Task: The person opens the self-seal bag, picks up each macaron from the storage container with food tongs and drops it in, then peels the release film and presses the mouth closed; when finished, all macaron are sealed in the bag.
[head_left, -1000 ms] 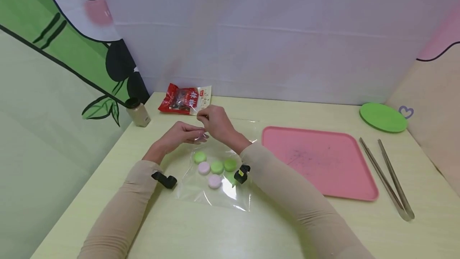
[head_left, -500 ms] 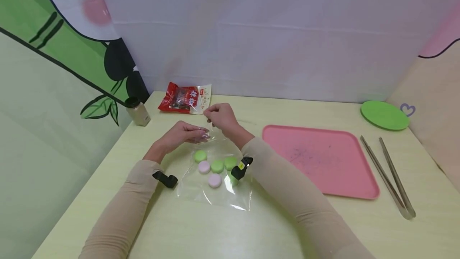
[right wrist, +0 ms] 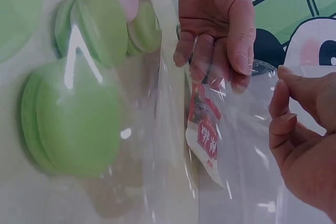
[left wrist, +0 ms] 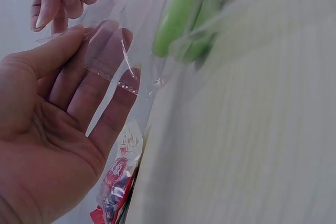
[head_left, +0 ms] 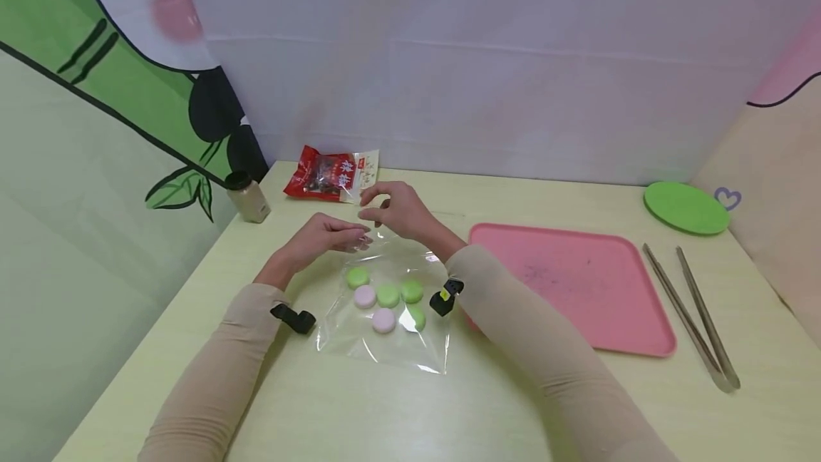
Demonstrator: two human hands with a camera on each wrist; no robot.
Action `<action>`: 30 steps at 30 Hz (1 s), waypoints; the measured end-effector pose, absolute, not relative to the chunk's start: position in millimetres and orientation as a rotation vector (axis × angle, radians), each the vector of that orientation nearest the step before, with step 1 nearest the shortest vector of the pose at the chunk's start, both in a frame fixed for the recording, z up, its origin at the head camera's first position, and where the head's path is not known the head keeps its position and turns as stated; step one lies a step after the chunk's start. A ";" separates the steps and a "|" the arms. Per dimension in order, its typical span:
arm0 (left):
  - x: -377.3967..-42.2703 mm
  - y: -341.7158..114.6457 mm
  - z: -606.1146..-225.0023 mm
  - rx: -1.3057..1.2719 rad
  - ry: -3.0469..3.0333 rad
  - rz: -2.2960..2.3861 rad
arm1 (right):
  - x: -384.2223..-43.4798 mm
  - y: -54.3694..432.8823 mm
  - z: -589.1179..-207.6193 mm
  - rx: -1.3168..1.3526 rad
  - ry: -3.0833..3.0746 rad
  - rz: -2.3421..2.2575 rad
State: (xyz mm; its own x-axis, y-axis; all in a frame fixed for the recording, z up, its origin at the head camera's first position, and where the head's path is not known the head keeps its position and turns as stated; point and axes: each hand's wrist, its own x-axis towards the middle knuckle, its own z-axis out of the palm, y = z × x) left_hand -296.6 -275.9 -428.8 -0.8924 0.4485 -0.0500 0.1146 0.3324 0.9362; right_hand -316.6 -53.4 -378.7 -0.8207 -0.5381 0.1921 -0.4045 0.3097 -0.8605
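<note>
A clear plastic bag (head_left: 346, 351) lies on the table, with several green macarons (head_left: 388, 296) and two pale pink macarons (head_left: 383, 321) inside. At its far end my left hand (head_left: 323, 237) holds the film between thumb and fingers, and the left wrist view shows the film (left wrist: 105, 59) lying over the fingertips. Just beyond and to the right, my right hand (head_left: 404, 211) is raised above the bag. In the right wrist view, the thumb and forefinger (right wrist: 281, 98) of that hand pinch the bag's curved edge, the other fingers curled beneath.
A red and white food packet (head_left: 330, 175) lies behind the hands, and a dark-lidded jar (head_left: 248, 197) stands at the left edge. To the right are a pink tray (head_left: 577, 291), metal tongs (head_left: 695, 323) and a green plate (head_left: 686, 207). A printed cloth backs the table.
The right hand has shifted slightly right from beside the left fingertips, and its forefinger is more extended. The left hand and the macarons have stayed nearly still.
</note>
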 end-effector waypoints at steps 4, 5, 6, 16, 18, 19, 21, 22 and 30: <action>-296.4 -274.6 -429.5 0.523 2.284 1.596 | -314.5 -60.3 -381.0 -0.915 2.437 -1.546; -296.1 -274.1 -429.2 0.529 2.281 1.598 | -314.5 -61.4 -381.1 -0.914 2.452 -1.545; -295.9 -273.5 -429.0 0.533 2.282 1.597 | -314.7 -62.2 -381.1 -0.915 2.471 -1.541; -298.2 -274.3 -431.8 0.543 2.278 1.597 | -315.5 -66.4 -381.0 -0.970 2.655 -1.453; -298.0 -275.0 -431.9 0.534 2.278 1.600 | -315.4 -68.0 -382.7 -1.001 2.697 -1.437; -297.7 -275.4 -431.8 0.529 2.280 1.601 | -315.2 -68.9 -383.6 -1.016 2.715 -1.427; -297.4 -276.0 -431.7 0.518 2.277 1.608 | -314.6 -70.8 -385.6 -1.041 2.733 -1.415; -297.3 -276.2 -431.7 0.511 2.275 1.612 | -314.3 -71.8 -386.7 -1.045 2.733 -1.414; -296.7 -273.8 -431.4 0.547 2.223 1.653 | -311.3 -76.0 -386.0 -0.727 2.575 -1.587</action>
State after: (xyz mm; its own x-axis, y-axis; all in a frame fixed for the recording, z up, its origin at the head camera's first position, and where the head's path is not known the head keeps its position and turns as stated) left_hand -296.7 -273.8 -431.4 -0.8766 0.4805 -0.0249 0.1146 0.2588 0.9591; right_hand -311.3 -76.0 -386.0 -0.8904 -0.4023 0.2129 -0.3711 0.3708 -0.8513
